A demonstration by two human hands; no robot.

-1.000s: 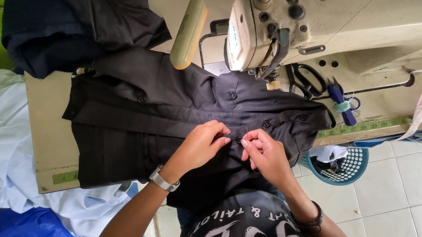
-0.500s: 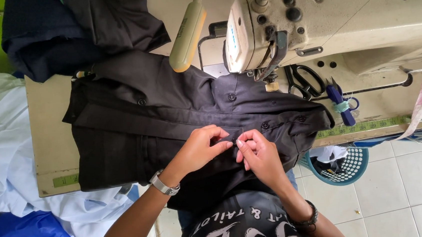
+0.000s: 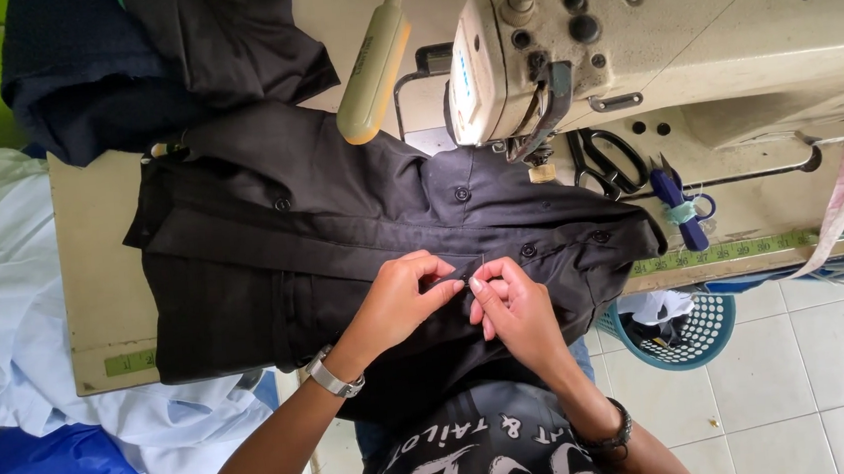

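Note:
A black buttoned shirt [image 3: 322,245] lies spread over the sewing table [image 3: 95,293] below the sewing machine [image 3: 687,36]. My left hand [image 3: 402,299], with a silver watch on its wrist, pinches the shirt's front placket near the table's front edge. My right hand [image 3: 513,305], wearing a dark bracelet, pinches the same strip of fabric right beside it, fingertips almost touching. A row of dark buttons runs along the placket to the right of my fingers.
Dark folded garments [image 3: 147,58] are piled at the table's far left. Black scissors [image 3: 607,162] and small blue snips [image 3: 681,207] lie under the machine arm. A teal basket [image 3: 695,331] stands on the tiled floor. Pale blue cloth [image 3: 17,319] hangs off the left side.
Both hands have shifted slightly left along the placket and drawn closer together, still pinching the fabric. The shirt has barely moved.

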